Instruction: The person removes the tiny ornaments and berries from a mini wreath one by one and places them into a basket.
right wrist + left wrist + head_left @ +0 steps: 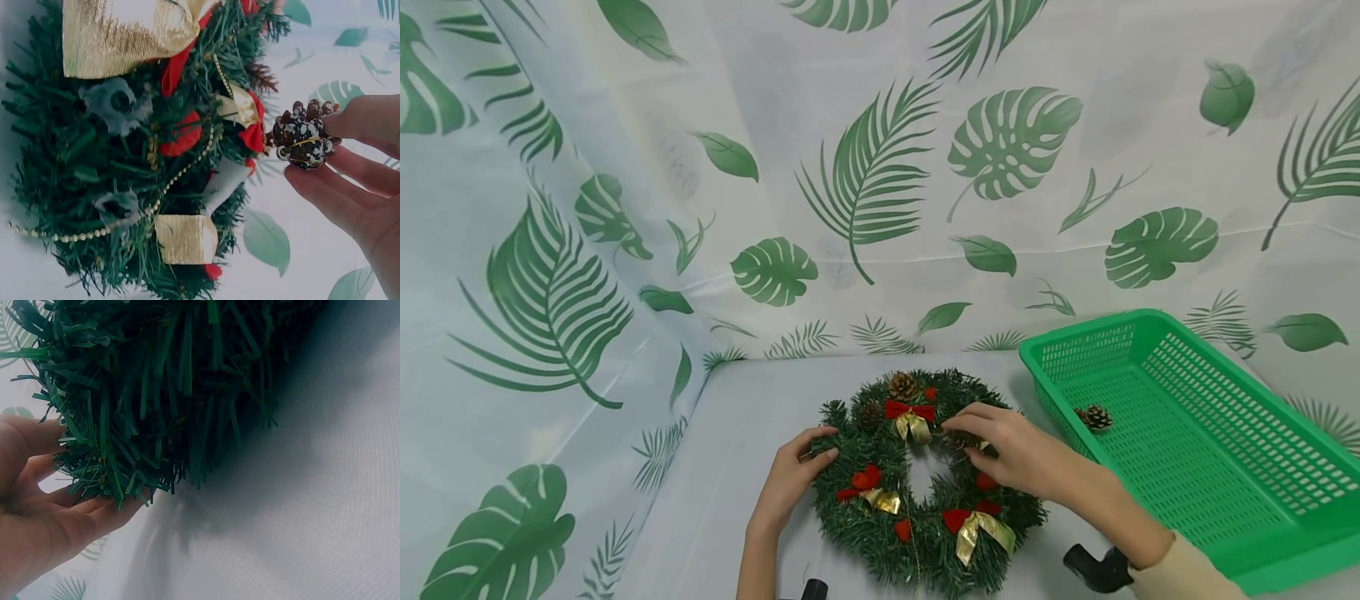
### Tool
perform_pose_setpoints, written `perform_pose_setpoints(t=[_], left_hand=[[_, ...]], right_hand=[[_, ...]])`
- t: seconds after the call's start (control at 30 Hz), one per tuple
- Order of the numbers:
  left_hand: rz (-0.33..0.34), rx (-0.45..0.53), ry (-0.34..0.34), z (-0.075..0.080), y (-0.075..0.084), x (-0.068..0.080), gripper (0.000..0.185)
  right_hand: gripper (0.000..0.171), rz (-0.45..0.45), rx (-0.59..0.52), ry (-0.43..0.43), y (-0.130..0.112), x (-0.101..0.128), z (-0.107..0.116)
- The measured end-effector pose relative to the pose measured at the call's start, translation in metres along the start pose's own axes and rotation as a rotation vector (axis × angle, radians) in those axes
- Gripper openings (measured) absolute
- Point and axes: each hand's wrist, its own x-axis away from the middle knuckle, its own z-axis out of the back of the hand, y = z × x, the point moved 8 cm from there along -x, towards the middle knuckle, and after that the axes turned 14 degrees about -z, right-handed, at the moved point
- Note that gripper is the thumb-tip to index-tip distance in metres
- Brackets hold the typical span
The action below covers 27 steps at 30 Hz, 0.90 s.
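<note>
A green tinsel wreath (857,537) lies on the white-covered table, trimmed with red-and-gold bows (976,533), red ornaments and a gold bead string (165,187). Two pine cones, one of them brown (903,386), sit on its far side. My left hand (790,479) grips the wreath's left edge; in the left wrist view the thumb and fingers lie around the tinsel. Between the thumb and fingers of my right hand (1018,450) is a pine cone (304,134) with white-flecked scales and a small metal loop. I hold it over the wreath's upper right part.
To the right stands a green plastic basket (1225,333) with perforated sides. Inside it, near the left wall, lies a pine cone (1096,418). A leaf-printed cloth (865,275) hangs behind and on the left. Black wrist-camera parts (1097,568) show beneath the right forearm.
</note>
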Motion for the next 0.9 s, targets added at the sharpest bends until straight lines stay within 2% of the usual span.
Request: perform_pose_setpoints(t=[0.43, 0.7, 0.9], left_hand=[[-0.008, 0.020, 0.007, -0.001, 0.005, 0.001, 0.039], [-0.007, 0.015, 0.006, -0.001, 0.004, 0.000, 0.038], [-0.007, 0.016, 0.008, 0.000, 0.004, 0.001, 0.039]], right_hand=[[0.042, -0.013, 0.009, 0.021, 0.006, 0.001, 0.016], [0.044, 0.009, 0.030, 0.080, 0.012, 0.004, 0.029], [0.047, -0.067, 0.041, 0.047, 0.021, 0.006, 0.036]])
